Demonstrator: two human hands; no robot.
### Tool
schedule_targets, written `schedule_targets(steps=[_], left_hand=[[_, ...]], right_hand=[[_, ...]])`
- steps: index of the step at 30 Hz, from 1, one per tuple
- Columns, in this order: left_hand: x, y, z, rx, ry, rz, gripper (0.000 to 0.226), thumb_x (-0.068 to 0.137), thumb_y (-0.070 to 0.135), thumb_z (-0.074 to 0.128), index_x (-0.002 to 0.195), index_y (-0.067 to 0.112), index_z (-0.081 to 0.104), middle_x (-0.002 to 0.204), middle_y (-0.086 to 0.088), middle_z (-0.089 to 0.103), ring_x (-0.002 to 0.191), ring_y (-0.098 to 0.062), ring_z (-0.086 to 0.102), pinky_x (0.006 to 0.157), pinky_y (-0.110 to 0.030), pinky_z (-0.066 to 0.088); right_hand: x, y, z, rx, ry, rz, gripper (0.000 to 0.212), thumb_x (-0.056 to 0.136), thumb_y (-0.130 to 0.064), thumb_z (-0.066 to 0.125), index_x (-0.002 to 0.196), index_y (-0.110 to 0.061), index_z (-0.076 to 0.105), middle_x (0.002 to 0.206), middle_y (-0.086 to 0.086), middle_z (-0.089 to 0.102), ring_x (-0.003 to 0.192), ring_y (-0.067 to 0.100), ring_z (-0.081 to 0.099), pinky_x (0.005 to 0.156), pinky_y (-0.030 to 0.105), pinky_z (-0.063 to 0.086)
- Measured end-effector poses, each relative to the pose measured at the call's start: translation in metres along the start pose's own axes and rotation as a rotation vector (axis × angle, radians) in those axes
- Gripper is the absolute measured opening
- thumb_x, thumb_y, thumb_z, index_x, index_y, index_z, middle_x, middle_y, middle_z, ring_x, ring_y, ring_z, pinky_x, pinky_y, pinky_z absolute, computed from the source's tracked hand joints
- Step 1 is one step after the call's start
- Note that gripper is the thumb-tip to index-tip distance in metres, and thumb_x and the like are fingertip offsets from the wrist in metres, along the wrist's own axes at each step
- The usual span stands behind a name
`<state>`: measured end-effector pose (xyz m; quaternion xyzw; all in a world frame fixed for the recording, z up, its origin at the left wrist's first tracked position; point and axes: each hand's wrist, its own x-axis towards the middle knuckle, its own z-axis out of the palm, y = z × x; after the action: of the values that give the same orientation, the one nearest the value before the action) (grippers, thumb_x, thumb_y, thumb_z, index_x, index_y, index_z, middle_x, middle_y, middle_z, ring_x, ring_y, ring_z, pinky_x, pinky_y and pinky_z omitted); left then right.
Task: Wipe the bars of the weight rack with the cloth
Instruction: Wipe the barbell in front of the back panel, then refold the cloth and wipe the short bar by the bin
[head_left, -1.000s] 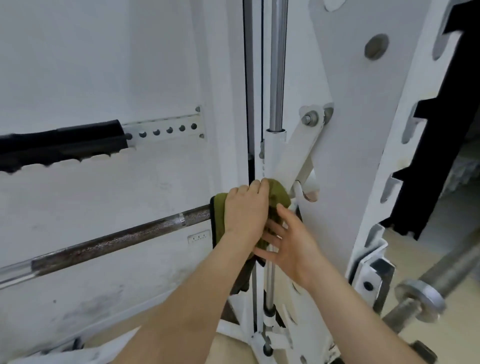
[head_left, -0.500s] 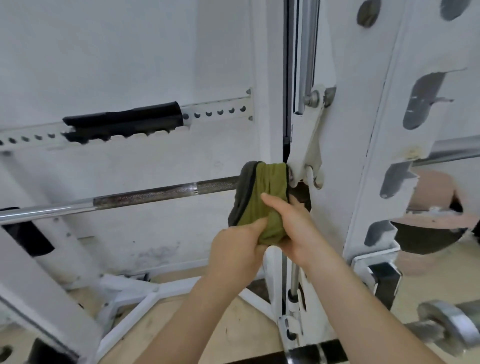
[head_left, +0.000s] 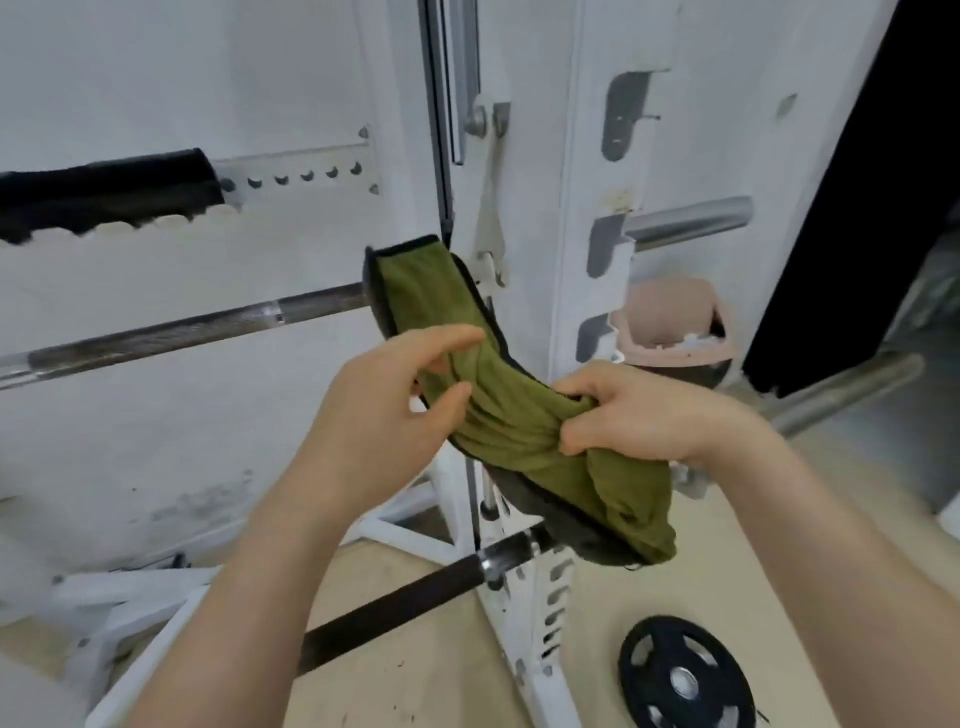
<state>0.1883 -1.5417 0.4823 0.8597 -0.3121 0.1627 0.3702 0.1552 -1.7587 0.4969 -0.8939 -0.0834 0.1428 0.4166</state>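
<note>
a: we begin with the biggest thing. the white weight rack (head_left: 571, 322) fills almost all our view.

b: yes. from it the long steel bar (head_left: 182, 332) goes out to the left, and a shorter dark bar (head_left: 405, 592) sits low down, below our arms.

a: and where is the cloth at this moment?

b: the green cloth (head_left: 519, 426) is not wrapped on any bar. we hold it in the air in front of the rack, stretched between our two hands. its upper end comes close to the end of the steel bar. we cannot tell whether it touches there.

a: how do the hands stand?

b: our left hand (head_left: 384, 415) pinches the cloth between thumb and forefinger, rather lightly. our right hand (head_left: 644, 410) has its fingers curled tightly into a bunch of the fabric.

a: so which step is this, in our opinion?

b: we think this is arranging the cloth, not the rubbing itself.

a: then what does the next move ask for?

b: we judge that the loose hanging end must first be gathered, so that it does not catch on the rack. then we should fold the cloth around a bar and slide it along the length with firm pressure.
</note>
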Motion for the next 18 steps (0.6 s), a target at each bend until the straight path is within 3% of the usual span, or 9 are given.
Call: schedule_targets(steps=[2,4,6,8,10,12,14,16,18], left_hand=[[0.005,0.005,0.02,0.24,-0.184,0.117,0.045,0.09,0.031,0.062,0.133,0.035,0.052,0.134,0.018,0.053,0.125,-0.007,0.044,0.107,-0.03,0.034],[0.005,0.013,0.044,0.334,-0.38,0.118,0.042,0.09,0.043,0.057,0.131,0.04,0.051,0.126,0.019,0.058,0.122,-0.007,0.048,0.107,-0.041,0.035],[0.002,0.022,0.065,0.232,-0.5,0.115,0.036,0.09,0.045,0.056,0.125,0.04,0.055,0.115,0.02,0.063,0.11,-0.004,0.055,0.1,-0.039,0.042],[-0.003,0.037,0.081,-0.079,-0.572,0.048,0.033,0.09,0.041,0.056,0.123,0.036,0.059,0.113,0.019,0.065,0.106,0.0,0.057,0.094,-0.033,0.047],[-0.003,0.05,0.093,-0.398,-0.585,-0.061,0.033,0.089,0.035,0.058,0.122,0.033,0.058,0.11,0.013,0.067,0.104,-0.004,0.061,0.093,-0.036,0.051],[0.0,0.062,0.1,-0.55,-0.574,-0.144,0.045,0.083,0.039,0.068,0.125,0.033,0.052,0.1,0.0,0.069,0.093,-0.014,0.066,0.089,-0.045,0.053],[0.007,0.07,0.109,-0.563,-0.57,-0.171,0.058,0.074,0.049,0.075,0.125,0.036,0.051,0.099,-0.005,0.07,0.09,-0.021,0.068,0.083,-0.05,0.055],[0.013,0.078,0.118,-0.473,-0.507,-0.139,0.044,0.074,0.05,0.075,0.112,0.036,0.059,0.1,0.009,0.071,0.092,-0.01,0.068,0.082,-0.042,0.057],[0.021,0.086,0.126,-0.42,-0.367,-0.134,0.026,0.077,0.045,0.075,0.098,0.036,0.063,0.091,0.017,0.071,0.083,0.0,0.067,0.076,-0.033,0.058]], right_hand=[[-0.032,0.006,-0.014,-0.122,-0.036,0.049,0.01,0.082,-0.005,0.061,0.083,-0.009,0.07,0.079,0.007,0.072,0.07,0.017,0.069,0.064,0.028,0.057],[-0.056,0.011,-0.027,-0.176,-0.003,0.066,0.014,0.082,-0.005,0.06,0.087,-0.01,0.072,0.086,0.01,0.073,0.076,0.023,0.07,0.07,0.034,0.059],[-0.074,0.014,-0.039,-0.184,0.059,0.054,0.02,0.082,-0.003,0.059,0.088,-0.015,0.074,0.088,0.009,0.074,0.08,0.024,0.07,0.075,0.038,0.059],[-0.084,0.019,-0.05,-0.13,0.17,0.044,0.024,0.08,-0.006,0.061,0.086,-0.024,0.074,0.087,0.004,0.075,0.081,0.019,0.071,0.076,0.034,0.059],[-0.088,0.026,-0.062,-0.146,0.283,0.018,0.02,0.076,-0.016,0.064,0.082,-0.032,0.074,0.084,0.0,0.075,0.078,0.015,0.07,0.068,0.023,0.058],[-0.09,0.03,-0.073,-0.2,0.322,0.021,0.021,0.071,-0.023,0.064,0.083,-0.039,0.072,0.082,-0.005,0.074,0.077,0.01,0.069,0.067,0.015,0.054],[-0.089,0.032,-0.083,-0.261,0.308,0.027,0.027,0.067,-0.024,0.063,0.084,-0.043,0.072,0.086,-0.011,0.074,0.083,0.008,0.069,0.081,0.028,0.054],[-0.086,0.032,-0.094,-0.313,0.335,0.017,0.031,0.068,-0.015,0.062,0.083,-0.04,0.073,0.086,-0.013,0.074,0.084,0.008,0.068,0.086,0.037,0.054],[-0.079,0.037,-0.109,-0.334,0.451,-0.018,0.034,0.071,-0.006,0.062,0.085,-0.034,0.075,0.088,-0.013,0.073,0.087,0.008,0.066,0.086,0.038,0.054]])
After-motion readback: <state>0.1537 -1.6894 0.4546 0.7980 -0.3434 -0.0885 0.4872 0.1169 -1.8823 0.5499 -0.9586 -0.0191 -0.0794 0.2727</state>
